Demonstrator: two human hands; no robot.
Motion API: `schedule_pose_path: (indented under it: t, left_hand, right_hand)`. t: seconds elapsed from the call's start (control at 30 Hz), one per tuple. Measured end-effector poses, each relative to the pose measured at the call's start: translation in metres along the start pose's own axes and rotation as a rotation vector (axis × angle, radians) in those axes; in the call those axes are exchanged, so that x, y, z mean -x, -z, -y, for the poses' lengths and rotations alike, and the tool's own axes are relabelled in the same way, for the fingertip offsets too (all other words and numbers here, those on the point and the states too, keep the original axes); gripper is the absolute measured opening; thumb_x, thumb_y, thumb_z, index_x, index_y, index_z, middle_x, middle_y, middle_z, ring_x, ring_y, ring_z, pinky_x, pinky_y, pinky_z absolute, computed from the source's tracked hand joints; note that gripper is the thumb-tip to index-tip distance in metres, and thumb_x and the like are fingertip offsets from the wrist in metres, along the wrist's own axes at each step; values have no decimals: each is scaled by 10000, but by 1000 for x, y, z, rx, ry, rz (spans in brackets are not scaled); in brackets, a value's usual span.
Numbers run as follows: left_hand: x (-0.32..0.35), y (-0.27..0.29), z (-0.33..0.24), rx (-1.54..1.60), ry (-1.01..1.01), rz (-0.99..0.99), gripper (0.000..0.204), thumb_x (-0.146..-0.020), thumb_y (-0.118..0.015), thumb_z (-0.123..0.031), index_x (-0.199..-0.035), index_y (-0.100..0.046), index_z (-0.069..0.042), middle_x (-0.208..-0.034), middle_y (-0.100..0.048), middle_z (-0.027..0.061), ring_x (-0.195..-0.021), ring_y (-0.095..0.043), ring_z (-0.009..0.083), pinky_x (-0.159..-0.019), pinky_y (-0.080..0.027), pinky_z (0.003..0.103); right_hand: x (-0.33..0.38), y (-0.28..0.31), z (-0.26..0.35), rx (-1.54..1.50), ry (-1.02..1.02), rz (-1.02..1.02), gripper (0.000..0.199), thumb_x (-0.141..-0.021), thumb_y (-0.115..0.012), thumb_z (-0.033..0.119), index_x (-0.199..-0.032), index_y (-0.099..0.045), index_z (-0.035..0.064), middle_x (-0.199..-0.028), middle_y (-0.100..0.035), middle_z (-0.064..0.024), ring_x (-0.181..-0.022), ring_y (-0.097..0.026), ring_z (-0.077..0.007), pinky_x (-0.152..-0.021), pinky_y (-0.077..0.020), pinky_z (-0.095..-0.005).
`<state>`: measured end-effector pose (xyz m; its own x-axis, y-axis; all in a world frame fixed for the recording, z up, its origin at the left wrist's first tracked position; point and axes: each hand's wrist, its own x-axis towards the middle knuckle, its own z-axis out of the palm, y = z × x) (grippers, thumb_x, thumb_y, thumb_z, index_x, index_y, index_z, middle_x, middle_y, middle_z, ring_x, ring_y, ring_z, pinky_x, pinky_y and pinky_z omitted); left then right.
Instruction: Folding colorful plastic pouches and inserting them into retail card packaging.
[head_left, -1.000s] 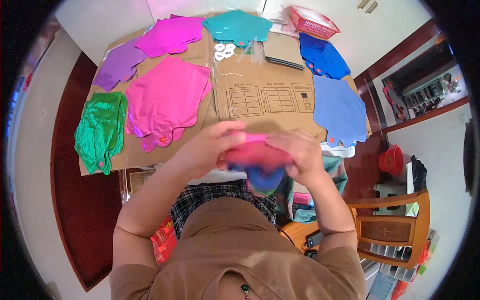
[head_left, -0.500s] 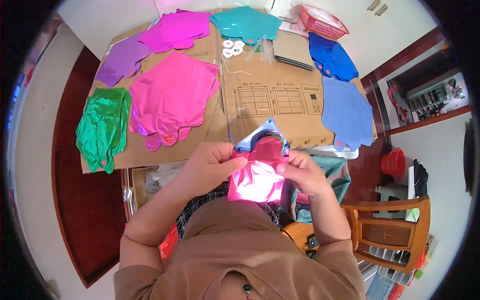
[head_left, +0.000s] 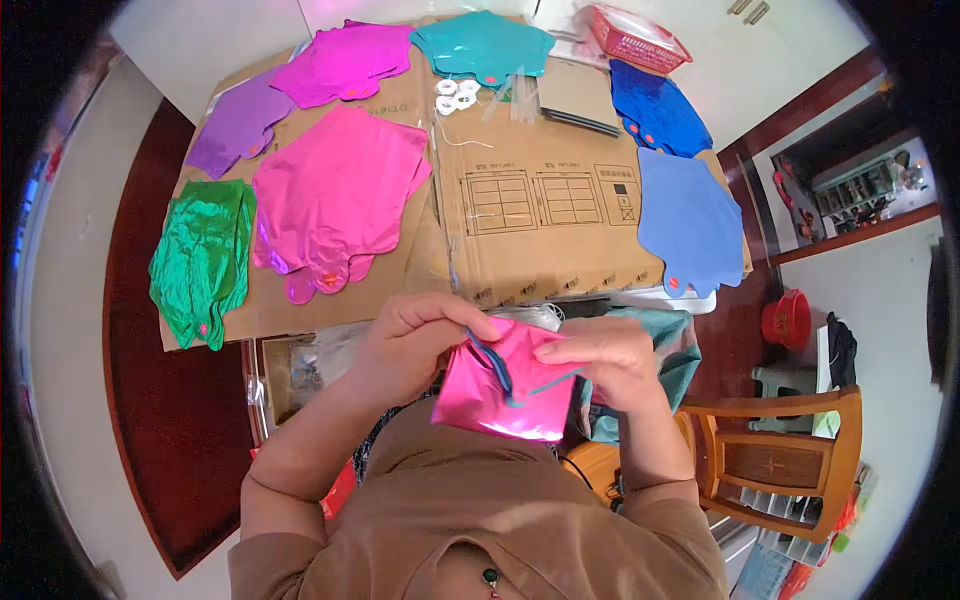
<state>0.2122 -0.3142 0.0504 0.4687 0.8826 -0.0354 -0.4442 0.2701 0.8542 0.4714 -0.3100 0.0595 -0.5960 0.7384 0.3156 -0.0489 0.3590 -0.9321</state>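
A pink foil balloon (head_left: 490, 412), deflated and folded into a small packet, is held in front of my body, below the table edge. Blue and teal edges of other foil layers show along its upper folds. At its upper left corner my left hand (head_left: 420, 340) pinches it between thumb and fingers. My right hand (head_left: 615, 360) grips the right side, with the thumb lying across the top. Straight ahead on the cardboard lies a stack of flat pink balloons (head_left: 340, 190), beside flat green ones (head_left: 203, 255).
Cardboard (head_left: 540, 260) covers the table. Around it lie purple (head_left: 240, 120), magenta (head_left: 345, 60), teal (head_left: 483, 45), dark blue (head_left: 660, 110) and light blue balloons (head_left: 690, 215). White ribbon rolls (head_left: 456, 95) and a red basket (head_left: 638, 40) sit farther back. A wooden chair (head_left: 840, 460) stands right.
The packet's top, with its blue tab sticking up, has been folded down toward me. My right hand has come over the packet's right side. The packet now sits slightly lower and tilted.
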Motion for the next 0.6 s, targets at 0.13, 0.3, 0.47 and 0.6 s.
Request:
schedule_pose_path:
  t: [0.13,0.3,0.47,0.6]
  left_hand:
    - [-1,0,9,54,0,-167,196,-907,-469,38,-944,-661,22,-936,-670,105,-877,-629,142,-801,-505,274]
    - [-7,-3,18,161,31,-180,205,-901,-472,38,-1028,-630,12,-983,-656,116,-891,-631,153,-820,-509,288]
    - [-13,-4,3,323,186,-163,420,-868,-538,15,-1282,-471,4,-1116,-620,137,-1022,-622,220,-897,-504,328]
    - [-15,-9,21,-6,211,-141,367,-906,-562,-59,-1252,-501,46,-1111,-631,154,-992,-640,235,-841,-554,359]
  right_hand:
    - [-12,-3,26,536,118,66,516,-646,-702,70,-1153,-629,16,-1069,-657,-173,-880,-624,-336,-801,-504,-398]
    - [-14,-10,10,951,354,-115,425,-634,-722,113,-1040,-656,7,-1100,-660,-141,-935,-621,-338,-815,-497,-402]
    - [-9,-4,0,661,-23,-283,268,-681,-686,-23,-945,-688,23,-910,-702,-103,-809,-665,-239,-769,-509,-314]
    - [-7,-7,-20,-281,-558,-329,143,-825,-682,-18,-965,-687,8,-873,-703,-26,-778,-622,-77,-736,-500,-235]
